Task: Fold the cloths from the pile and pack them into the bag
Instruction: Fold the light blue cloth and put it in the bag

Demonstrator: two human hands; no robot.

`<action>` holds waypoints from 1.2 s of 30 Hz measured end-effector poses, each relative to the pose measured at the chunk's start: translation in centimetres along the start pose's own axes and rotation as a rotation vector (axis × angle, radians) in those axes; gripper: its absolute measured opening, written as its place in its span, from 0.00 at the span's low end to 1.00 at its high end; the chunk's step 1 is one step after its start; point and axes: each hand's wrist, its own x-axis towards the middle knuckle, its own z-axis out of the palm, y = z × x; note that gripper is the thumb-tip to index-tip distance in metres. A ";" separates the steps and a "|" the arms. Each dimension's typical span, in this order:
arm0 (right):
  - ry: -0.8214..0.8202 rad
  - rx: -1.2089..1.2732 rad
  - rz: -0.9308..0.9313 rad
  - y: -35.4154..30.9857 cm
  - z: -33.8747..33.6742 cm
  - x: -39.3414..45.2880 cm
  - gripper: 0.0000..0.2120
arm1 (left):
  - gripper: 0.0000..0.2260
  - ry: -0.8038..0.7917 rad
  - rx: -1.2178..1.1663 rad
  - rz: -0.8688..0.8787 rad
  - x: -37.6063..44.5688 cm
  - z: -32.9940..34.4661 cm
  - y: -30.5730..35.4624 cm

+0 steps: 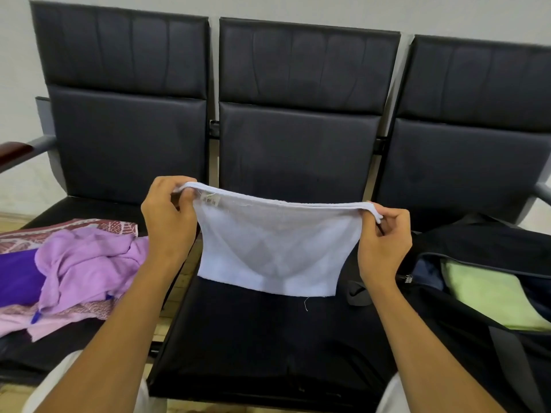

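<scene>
count: three black padded seats (298, 144) joined in one row; one white cloth (274, 248) held up; one pile of cloths (77, 269) holding at least four pieces by colour: lilac, deep purple, a pale pink one, and a maroon-and-white patterned one; one dark bag (483, 248); two bare hands.

containers: the bag lies on the seat to the right of the right hand (384, 242), its zip open. inside it shows one folded light green cloth (492, 296), with a bit of dark blue fabric beside it; whether that is a cloth or lining cannot be told.

pile: on the seat to the left of the left hand (170, 222), the lilac piece crumpled on top, the purple and patterned pieces under and behind it.

grip: left hand pinches the upper left corner of the white cloth, fingers curled over the doubled edge, thumb beneath. right hand pinches the upper right corner the same way, fingers curled round the bunched edge. the two hands are well apart, so the top edge runs taut between them. the cloth is doubled over and hangs below the hands, above the middle seat, its lower edge just touching or near the cushion; which of the two cannot be told. a small label (210, 200) sits just beside the left hand's thumb, and a loose thread hangs from the lower edge.
</scene>
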 end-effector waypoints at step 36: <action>-0.184 -0.015 0.051 -3.9 5.9 1.9 0.18 | 0.06 -0.172 -0.441 -0.638 2.2 0.6 4.6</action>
